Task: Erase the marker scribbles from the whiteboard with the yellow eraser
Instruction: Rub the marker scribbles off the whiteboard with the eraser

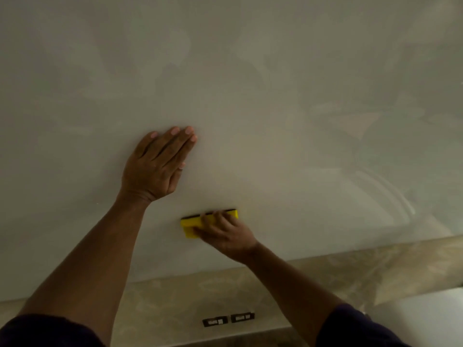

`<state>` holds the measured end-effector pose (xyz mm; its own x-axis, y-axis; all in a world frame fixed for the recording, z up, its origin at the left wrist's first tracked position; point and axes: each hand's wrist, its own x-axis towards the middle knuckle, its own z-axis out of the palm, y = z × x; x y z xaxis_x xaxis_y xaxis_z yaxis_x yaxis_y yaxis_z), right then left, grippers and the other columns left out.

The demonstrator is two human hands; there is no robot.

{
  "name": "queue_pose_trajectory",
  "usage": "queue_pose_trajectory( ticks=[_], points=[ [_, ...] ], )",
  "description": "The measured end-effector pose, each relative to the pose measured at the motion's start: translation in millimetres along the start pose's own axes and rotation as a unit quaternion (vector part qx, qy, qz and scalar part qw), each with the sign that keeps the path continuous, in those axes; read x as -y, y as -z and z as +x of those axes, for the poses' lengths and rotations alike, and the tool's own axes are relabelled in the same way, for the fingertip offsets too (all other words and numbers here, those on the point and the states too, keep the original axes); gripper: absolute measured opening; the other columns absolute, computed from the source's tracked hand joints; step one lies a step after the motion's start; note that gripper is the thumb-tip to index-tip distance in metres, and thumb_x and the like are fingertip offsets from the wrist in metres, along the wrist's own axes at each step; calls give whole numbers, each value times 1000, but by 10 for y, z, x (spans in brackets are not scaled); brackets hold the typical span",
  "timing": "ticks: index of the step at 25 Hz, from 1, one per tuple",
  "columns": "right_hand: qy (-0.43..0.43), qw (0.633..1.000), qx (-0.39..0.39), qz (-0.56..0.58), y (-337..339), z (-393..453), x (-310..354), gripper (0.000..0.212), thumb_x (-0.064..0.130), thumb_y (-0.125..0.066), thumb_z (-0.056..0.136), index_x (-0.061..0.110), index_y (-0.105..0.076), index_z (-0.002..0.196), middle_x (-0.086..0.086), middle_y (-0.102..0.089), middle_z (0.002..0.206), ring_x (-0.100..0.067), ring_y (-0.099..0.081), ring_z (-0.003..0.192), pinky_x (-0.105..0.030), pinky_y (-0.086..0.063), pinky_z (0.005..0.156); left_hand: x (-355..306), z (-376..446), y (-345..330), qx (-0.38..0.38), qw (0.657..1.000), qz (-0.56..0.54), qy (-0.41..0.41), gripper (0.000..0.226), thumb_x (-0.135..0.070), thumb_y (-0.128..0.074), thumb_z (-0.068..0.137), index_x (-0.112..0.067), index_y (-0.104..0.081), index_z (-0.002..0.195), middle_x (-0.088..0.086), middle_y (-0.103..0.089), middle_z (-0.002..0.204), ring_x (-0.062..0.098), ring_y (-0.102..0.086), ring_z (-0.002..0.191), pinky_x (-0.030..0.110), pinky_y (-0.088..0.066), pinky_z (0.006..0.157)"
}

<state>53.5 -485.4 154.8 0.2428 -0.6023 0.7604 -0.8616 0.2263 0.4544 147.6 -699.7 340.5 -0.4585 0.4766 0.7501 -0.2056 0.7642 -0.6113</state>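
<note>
The whiteboard (275,96) fills most of the view, with faint grey smears and curved wipe marks at the right; no sharp marker lines show. My right hand (225,234) grips the yellow eraser (191,225), its dark felt edge pressed against the board low in the middle. My left hand (156,164) lies flat on the board up and to the left of the eraser, fingers together and pointing up-right, holding nothing.
Below the board's lower edge runs a beige marbled wall (175,304) with two dark wall sockets (228,319). A pale surface (431,314) shows at the bottom right. Dark sleeves cover my upper arms.
</note>
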Motion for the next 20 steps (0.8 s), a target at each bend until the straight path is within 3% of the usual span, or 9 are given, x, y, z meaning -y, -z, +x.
queue_pose_trajectory(
  ticks=[3,5,6,8,11,13,17,18,20],
  points=[
    [2,1000,31,1,89,-324,-81,39,15,-48,107,25,-64,140,-10,-50,148,-37,-57,118,-49,-45,106,-41,-9,20,-8,1000,-1,11,60,-26,-37,108,-13,-37,167,4,-38,171,22,-29,161,42,-20,130],
    [-82,996,20,-15,305,-545,-280,50,10,-65,90,29,-68,137,-6,-51,149,-37,-55,123,-51,-45,106,-54,-21,12,-8,1000,-15,19,61,-26,-37,107,-14,-36,167,5,-39,170,25,-37,155,44,-22,128],
    [-149,989,-10,-19,443,-623,-422,54,8,-75,82,29,-71,131,-5,-55,146,-37,-57,122,-51,-49,102,-64,-27,6,-8,1000,-21,20,62,-27,-37,107,-15,-34,168,5,-39,170,26,-39,154,45,-23,127],
    [-285,954,-86,-45,768,-617,-813,41,7,-80,80,23,-78,117,-11,-65,136,-38,-64,113,-49,-53,92,-62,-10,3,-4,1000,-23,20,66,-27,-39,104,-17,-31,169,4,-38,170,26,-41,152,46,-27,124],
    [-396,896,-182,-79,1145,-220,-1401,33,11,-78,88,15,-76,122,-19,-66,131,-38,-63,104,-47,-49,88,-39,-5,40,16,999,-29,20,71,-27,-43,100,-18,-29,169,4,-36,171,27,-40,153,46,-27,125],
    [-387,892,-223,-71,1177,204,-1549,38,13,-78,90,17,-73,127,-19,-65,133,-36,-62,107,-47,-47,89,-16,111,105,39,999,-37,3,72,-28,-43,99,-17,-28,169,4,-30,174,27,-33,159,43,-19,131],
    [-217,953,-194,-77,1219,867,-1644,47,17,-76,91,33,-65,133,-12,-63,137,-38,-61,105,-44,-44,88,-6,713,206,39,998,-52,4,67,-32,-41,104,-15,-29,169,3,-24,177,21,-21,164,40,-15,133],
    [-226,949,-204,-84,1303,1005,-1754,44,19,-74,92,33,-65,132,-13,-63,137,-39,-61,104,-44,-44,87,-30,843,218,36,997,-57,22,68,-33,-42,105,-15,-28,169,2,-23,177,20,-20,164,39,-16,133],
    [-337,901,-264,-73,1479,1320,-2002,41,21,-73,93,29,-68,133,-17,-62,135,-44,-61,101,-44,-42,89,-130,979,202,26,995,-60,72,70,-30,-44,103,-14,-27,169,3,-21,177,20,-19,164,39,-16,133]
  ],
)
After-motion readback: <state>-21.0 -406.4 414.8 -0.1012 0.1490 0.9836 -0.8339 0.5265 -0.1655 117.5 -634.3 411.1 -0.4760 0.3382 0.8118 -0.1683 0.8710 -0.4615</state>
